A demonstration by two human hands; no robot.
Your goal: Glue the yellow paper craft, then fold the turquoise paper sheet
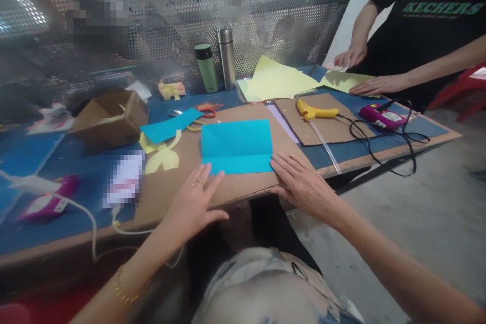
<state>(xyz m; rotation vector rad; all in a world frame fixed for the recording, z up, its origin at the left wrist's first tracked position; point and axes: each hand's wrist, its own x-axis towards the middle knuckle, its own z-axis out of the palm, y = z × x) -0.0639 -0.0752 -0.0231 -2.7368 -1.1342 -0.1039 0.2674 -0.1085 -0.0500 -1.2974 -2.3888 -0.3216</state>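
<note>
Blue paper, creased crosswise, lay on cardboard. Left hand, fingers spread, and right hand, laid flat, touched its lower corners, unclamped. Even, light pressure seemed best for keeping edges square.

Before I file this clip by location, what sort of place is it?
Probably a craft workshop: a yellow glue gun, a creased blue sheet and a yellow paper cut-out lie on cardboard.

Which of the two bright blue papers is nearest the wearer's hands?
The creased sheet, with the left hand and right hand at its near corners; the other blue piece lies farther off, beside the cardboard box.
</note>
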